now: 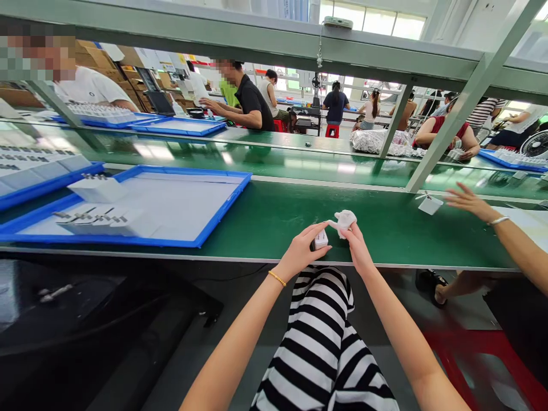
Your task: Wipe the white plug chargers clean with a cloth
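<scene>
Near the front edge of the green bench (274, 211), my left hand (303, 249) is closed around a small white box (320, 240). To its right, my right hand (358, 246) pinches a crumpled white cloth or tissue (345, 221), held just above the bench. The tip of my left index finger reaches toward the cloth; whether it touches is hard to tell. Dark strips stick out of several white boxes (103, 221) in a blue-rimmed tray (201, 237) to the left.
A co-worker's hand (468, 202) hovers at the right beside another small white box (430, 204). A slanted metal post (454, 123) rises from the bench. More white boxes (38, 165) fill a second tray at far left. Other people sit across the line.
</scene>
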A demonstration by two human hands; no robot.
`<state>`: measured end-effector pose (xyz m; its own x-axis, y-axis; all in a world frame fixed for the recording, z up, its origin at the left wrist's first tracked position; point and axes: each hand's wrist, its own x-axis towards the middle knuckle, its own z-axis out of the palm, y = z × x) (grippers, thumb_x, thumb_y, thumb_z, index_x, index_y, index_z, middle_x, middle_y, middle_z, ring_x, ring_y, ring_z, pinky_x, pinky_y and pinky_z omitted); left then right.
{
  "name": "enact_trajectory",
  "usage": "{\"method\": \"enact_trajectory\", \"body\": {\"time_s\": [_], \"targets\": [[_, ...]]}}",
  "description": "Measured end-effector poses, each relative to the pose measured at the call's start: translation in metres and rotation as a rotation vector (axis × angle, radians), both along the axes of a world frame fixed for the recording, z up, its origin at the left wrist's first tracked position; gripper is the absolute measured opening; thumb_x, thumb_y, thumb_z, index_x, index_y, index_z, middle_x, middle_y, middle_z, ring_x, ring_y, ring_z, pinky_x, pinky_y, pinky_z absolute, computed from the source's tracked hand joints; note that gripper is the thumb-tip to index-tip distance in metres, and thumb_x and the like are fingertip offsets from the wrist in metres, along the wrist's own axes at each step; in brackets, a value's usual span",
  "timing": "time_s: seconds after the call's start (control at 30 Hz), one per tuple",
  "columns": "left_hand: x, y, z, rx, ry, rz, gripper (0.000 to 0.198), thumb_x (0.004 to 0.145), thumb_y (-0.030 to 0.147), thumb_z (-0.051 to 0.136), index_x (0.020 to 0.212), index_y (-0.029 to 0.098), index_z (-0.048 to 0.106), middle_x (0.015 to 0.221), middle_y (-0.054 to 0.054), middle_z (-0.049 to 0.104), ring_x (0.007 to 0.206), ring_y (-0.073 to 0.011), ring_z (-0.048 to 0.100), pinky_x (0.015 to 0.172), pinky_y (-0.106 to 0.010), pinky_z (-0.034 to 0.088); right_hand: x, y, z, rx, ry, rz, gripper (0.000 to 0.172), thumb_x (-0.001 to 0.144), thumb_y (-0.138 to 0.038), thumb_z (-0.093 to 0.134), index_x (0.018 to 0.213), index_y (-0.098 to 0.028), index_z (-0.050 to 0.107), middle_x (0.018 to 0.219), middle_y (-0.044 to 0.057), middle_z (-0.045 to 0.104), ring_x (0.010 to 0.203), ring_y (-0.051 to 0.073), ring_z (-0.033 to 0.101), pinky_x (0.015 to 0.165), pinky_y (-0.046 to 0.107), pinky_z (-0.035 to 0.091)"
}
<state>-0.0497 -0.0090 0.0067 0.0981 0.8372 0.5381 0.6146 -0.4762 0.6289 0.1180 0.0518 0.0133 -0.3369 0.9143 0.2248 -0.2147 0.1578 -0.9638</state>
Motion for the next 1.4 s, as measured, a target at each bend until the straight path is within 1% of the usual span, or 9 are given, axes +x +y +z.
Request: {"method": "enact_trajectory", "body": {"time_s": [0.23, 0.37, 0.43, 0.6, 0.73, 0.83, 0.97, 1.17, 1.4], "targets": [[-0.036, -0.016, 0.003, -0.083, -0.084, 0.072, 0.075, 0.080, 0.019, 0.059, 0.150, 0.026, 0.033, 0.141, -0.009, 0.057, 0.129, -0.0220, 0.055, 0.108, -0.037, 0.044, 0.003, -0.003, 0.000, 0.029, 0.016, -0.036, 0.066, 0.083, -0.052, 0.062, 0.142, -0.030, 0.044, 0.145, 0.006, 0.052, 0.125, 0.027, 0.057, 0.115, 0.048, 0.033], [-0.062, -0.024, 0.005, -0.095, -0.091, 0.156, 0.082, 0.078, 0.017, 0.058, 0.153, 0.026, 0.028, 0.154, -0.009, 0.042, 0.140, -0.0242, 0.041, 0.114, -0.037, 0.037, 0.004, -0.003, -0.001, 0.024, 0.047, -0.040, 0.066, 0.082, -0.053, 0.065, 0.140, -0.030, 0.046, 0.144, 0.006, 0.052, 0.125, 0.028, 0.057, 0.115, 0.049, 0.032], [-0.068, -0.026, 0.007, -0.097, -0.078, 0.211, 0.081, 0.078, 0.020, 0.060, 0.152, 0.028, 0.029, 0.155, -0.008, 0.039, 0.139, -0.0248, 0.043, 0.113, -0.037, 0.038, 0.004, -0.002, -0.001, 0.015, 0.072, -0.044, 0.066, 0.080, -0.054, 0.067, 0.138, -0.031, 0.047, 0.144, 0.006, 0.052, 0.124, 0.029, 0.058, 0.115, 0.050, 0.032], [-0.060, -0.028, 0.017, -0.162, -0.007, 0.445, 0.082, 0.078, 0.040, 0.072, 0.150, 0.031, 0.034, 0.134, -0.008, 0.057, 0.105, -0.0222, 0.065, 0.086, -0.032, 0.054, 0.004, -0.001, -0.003, 0.029, 0.090, -0.049, 0.061, 0.081, -0.051, 0.068, 0.135, -0.031, 0.050, 0.141, 0.006, 0.055, 0.122, 0.028, 0.059, 0.116, 0.052, 0.030], [-0.057, -0.030, 0.027, -0.231, 0.111, 0.561, 0.077, 0.079, 0.039, 0.072, 0.148, 0.032, 0.039, 0.106, -0.003, 0.068, 0.085, -0.0195, 0.067, 0.071, -0.028, 0.053, 0.004, 0.001, -0.005, 0.045, 0.067, -0.071, 0.061, 0.080, -0.052, 0.069, 0.134, -0.029, 0.052, 0.137, 0.007, 0.058, 0.122, 0.029, 0.059, 0.115, 0.054, 0.031], [-0.066, -0.035, 0.033, -0.201, 0.191, 0.606, 0.067, 0.082, 0.036, 0.069, 0.145, 0.033, 0.044, 0.101, -0.001, 0.070, 0.084, -0.0188, 0.067, 0.067, -0.025, 0.051, 0.004, 0.002, -0.005, 0.050, 0.064, -0.068, 0.056, 0.081, -0.050, 0.068, 0.131, -0.029, 0.055, 0.135, 0.007, 0.059, 0.122, 0.028, 0.059, 0.116, 0.053, 0.030], [-0.097, -0.046, 0.046, -0.081, 0.219, 0.739, 0.062, 0.083, 0.036, 0.067, 0.142, 0.030, 0.049, 0.104, -0.003, 0.071, 0.088, -0.0189, 0.067, 0.071, -0.024, 0.050, 0.005, 0.001, -0.004, 0.054, 0.047, -0.063, 0.052, 0.083, -0.050, 0.065, 0.130, -0.029, 0.057, 0.134, 0.006, 0.059, 0.120, 0.028, 0.061, 0.117, 0.054, 0.030], [-0.169, -0.067, 0.066, -0.122, 0.229, 1.143, 0.066, 0.081, 0.045, 0.068, 0.141, 0.028, 0.049, 0.110, -0.006, 0.071, 0.096, -0.0251, 0.067, 0.079, -0.030, 0.050, 0.004, 0.000, -0.003, 0.028, 0.089, -0.066, 0.053, 0.081, -0.051, 0.068, 0.128, -0.028, 0.058, 0.133, 0.006, 0.060, 0.118, 0.028, 0.062, 0.117, 0.053, 0.030], [-0.230, -0.084, 0.048, -0.197, 0.166, 1.320, 0.065, 0.082, 0.048, 0.063, 0.142, 0.028, 0.046, 0.120, -0.009, 0.068, 0.107, -0.0302, 0.063, 0.087, -0.039, 0.050, 0.004, -0.002, -0.002, 0.019, 0.093, -0.069, 0.050, 0.084, -0.052, 0.064, 0.128, -0.028, 0.059, 0.134, 0.008, 0.060, 0.121, 0.029, 0.060, 0.115, 0.053, 0.032]]}}
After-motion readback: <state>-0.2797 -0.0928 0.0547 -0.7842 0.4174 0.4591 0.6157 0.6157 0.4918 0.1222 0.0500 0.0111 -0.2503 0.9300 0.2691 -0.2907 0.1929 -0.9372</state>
